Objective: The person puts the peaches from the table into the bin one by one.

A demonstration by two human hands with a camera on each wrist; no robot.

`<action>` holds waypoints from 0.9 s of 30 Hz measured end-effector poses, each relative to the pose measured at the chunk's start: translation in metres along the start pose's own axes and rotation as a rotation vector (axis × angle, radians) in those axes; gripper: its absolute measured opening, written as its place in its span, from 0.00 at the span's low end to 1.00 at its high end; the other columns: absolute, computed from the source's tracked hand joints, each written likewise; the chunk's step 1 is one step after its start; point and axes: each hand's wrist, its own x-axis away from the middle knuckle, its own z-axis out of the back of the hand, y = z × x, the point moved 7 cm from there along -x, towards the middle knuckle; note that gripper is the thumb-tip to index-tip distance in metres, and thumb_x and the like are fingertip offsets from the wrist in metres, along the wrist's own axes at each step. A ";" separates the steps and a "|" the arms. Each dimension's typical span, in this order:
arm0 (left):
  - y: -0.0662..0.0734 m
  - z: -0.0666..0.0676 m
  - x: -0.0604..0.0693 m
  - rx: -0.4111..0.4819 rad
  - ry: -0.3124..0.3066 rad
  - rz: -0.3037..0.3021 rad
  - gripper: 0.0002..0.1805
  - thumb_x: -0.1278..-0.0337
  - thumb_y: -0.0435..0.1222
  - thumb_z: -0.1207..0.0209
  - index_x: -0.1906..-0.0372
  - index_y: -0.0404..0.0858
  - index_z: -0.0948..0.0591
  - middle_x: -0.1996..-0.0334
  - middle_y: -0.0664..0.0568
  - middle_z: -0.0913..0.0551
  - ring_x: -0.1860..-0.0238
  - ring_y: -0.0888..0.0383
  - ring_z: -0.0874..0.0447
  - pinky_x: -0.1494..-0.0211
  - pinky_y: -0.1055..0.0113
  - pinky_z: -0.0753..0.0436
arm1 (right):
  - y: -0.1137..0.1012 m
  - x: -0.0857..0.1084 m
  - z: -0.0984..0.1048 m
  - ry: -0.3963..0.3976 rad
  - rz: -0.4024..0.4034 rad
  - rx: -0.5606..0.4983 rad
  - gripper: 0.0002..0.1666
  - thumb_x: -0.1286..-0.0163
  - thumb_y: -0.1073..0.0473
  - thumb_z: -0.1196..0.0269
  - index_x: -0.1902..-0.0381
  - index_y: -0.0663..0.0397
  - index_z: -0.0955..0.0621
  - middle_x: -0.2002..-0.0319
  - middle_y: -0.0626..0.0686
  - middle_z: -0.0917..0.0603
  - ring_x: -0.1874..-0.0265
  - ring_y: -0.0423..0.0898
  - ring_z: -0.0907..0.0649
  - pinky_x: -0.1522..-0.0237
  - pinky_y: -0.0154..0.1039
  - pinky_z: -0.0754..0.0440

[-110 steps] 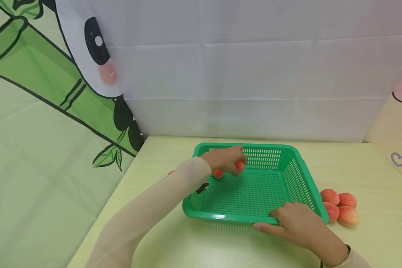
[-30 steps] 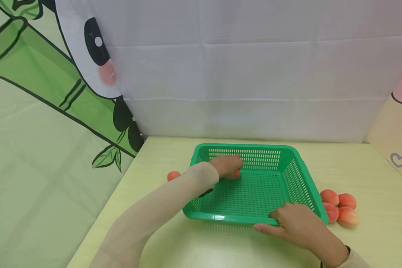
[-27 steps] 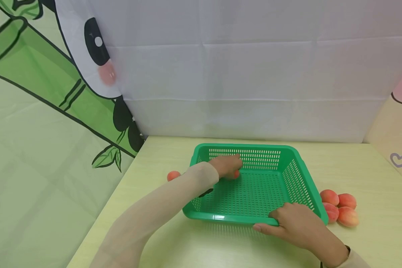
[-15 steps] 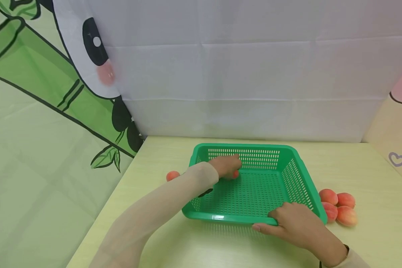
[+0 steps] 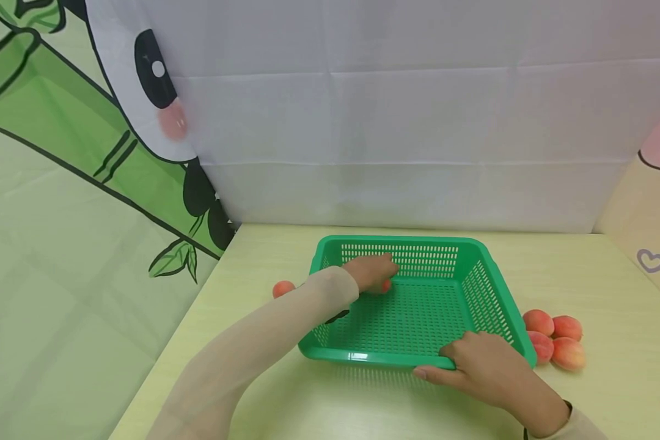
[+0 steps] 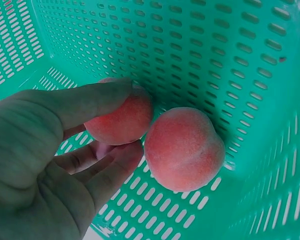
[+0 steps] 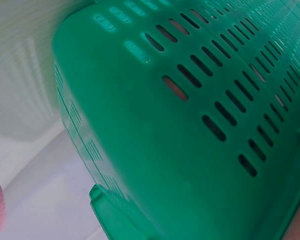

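Note:
My left hand (image 5: 371, 272) reaches into a green plastic basket (image 5: 385, 358), near its back left part. In the left wrist view, thumb and fingers pinch a peach (image 6: 121, 120) low against the perforated floor. A second peach (image 6: 184, 150) lies right beside it, close to the wall; in the head view the hand and sleeve hide that one. My right hand (image 5: 481, 370) grips the front rim near the right corner, fingers over the edge and thumb outside. The right wrist view shows mostly the basket's outer wall (image 7: 135, 145).
Several peaches (image 5: 569, 353) sit clustered on the pale table (image 5: 286, 403), against the basket's right side. Another peach (image 5: 283, 288) rests on the table left of it, partly behind my left sleeve. A light cloth backdrop (image 5: 396, 134) hangs at the table's back edge.
Since the earliest frame, my left hand has lowered the peach toward the basket floor and shifted slightly. Over the last second it has stayed nearly still. My right hand keeps its grip.

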 end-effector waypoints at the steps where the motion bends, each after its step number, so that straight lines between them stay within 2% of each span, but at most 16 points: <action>1: 0.000 0.000 0.000 -0.001 0.000 -0.001 0.05 0.19 0.34 0.43 0.47 0.43 0.21 0.26 0.43 0.29 0.61 0.57 0.29 0.62 0.65 0.31 | 0.000 0.000 0.000 0.001 0.001 0.000 0.36 0.27 0.26 0.38 0.86 0.34 0.36 0.84 0.33 0.50 0.84 0.29 0.46 0.80 0.30 0.47; 9: 0.000 -0.001 -0.001 0.020 -0.008 0.001 0.05 0.18 0.31 0.46 0.54 0.45 0.24 0.19 0.42 0.36 0.69 0.58 0.34 0.65 0.65 0.33 | 0.000 -0.001 0.000 0.000 0.002 -0.006 0.36 0.27 0.26 0.38 0.86 0.34 0.36 0.83 0.33 0.50 0.84 0.29 0.46 0.80 0.30 0.47; 17: 0.000 -0.002 0.000 -0.039 0.005 0.008 0.06 0.20 0.31 0.44 0.50 0.46 0.21 0.19 0.44 0.34 0.70 0.58 0.33 0.66 0.66 0.32 | -0.001 -0.001 0.000 -0.006 -0.001 -0.011 0.35 0.27 0.26 0.37 0.86 0.34 0.35 0.84 0.32 0.50 0.84 0.29 0.46 0.80 0.30 0.46; 21: 0.000 -0.002 0.001 -0.074 0.017 0.003 0.06 0.21 0.35 0.40 0.47 0.46 0.20 0.26 0.47 0.27 0.68 0.58 0.30 0.67 0.67 0.30 | -0.001 -0.001 0.000 -0.012 -0.004 -0.013 0.35 0.27 0.26 0.38 0.86 0.34 0.34 0.84 0.32 0.49 0.84 0.29 0.45 0.80 0.30 0.46; 24: 0.001 -0.003 0.001 -0.087 0.028 -0.004 0.08 0.23 0.36 0.37 0.46 0.46 0.19 0.34 0.50 0.23 0.67 0.58 0.29 0.66 0.68 0.28 | -0.001 0.000 0.000 -0.014 -0.005 -0.012 0.35 0.27 0.26 0.38 0.86 0.34 0.34 0.84 0.32 0.49 0.85 0.29 0.45 0.80 0.30 0.45; 27: 0.001 -0.003 0.002 -0.092 0.030 -0.007 0.10 0.25 0.35 0.35 0.45 0.46 0.19 0.35 0.51 0.22 0.66 0.58 0.29 0.65 0.68 0.28 | -0.001 0.000 -0.001 -0.015 -0.007 -0.011 0.34 0.27 0.26 0.38 0.86 0.34 0.34 0.84 0.32 0.49 0.85 0.29 0.45 0.80 0.30 0.45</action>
